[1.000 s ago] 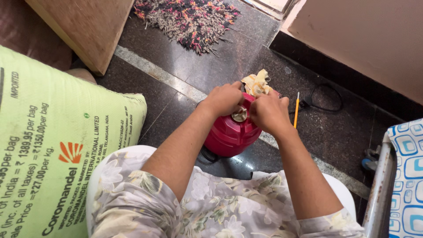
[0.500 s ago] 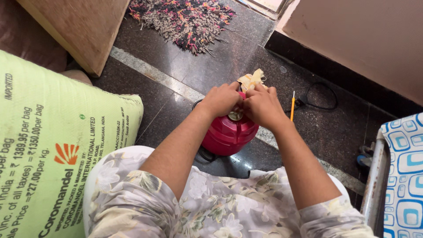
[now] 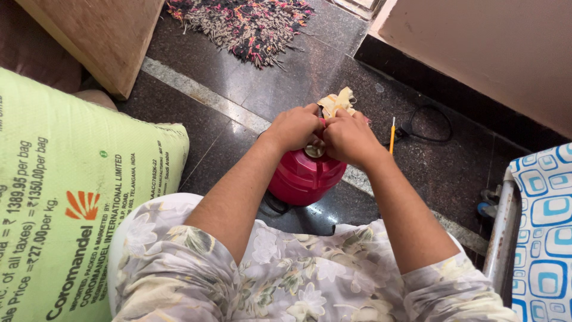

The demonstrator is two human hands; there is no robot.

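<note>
Even, soft daylight; I see glare on the polished dark floor (image 3: 280, 89) beyond the hands; sharp focus, edges slightly stretched.

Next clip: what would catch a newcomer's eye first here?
Centre frame, both hands, left hand and right hand, close together on top of a red cylinder on the dark floor, with a yellowish cloth just beyond the fingers. A big green sack fills the left side, and a shaggy rug lies at the top.
</note>
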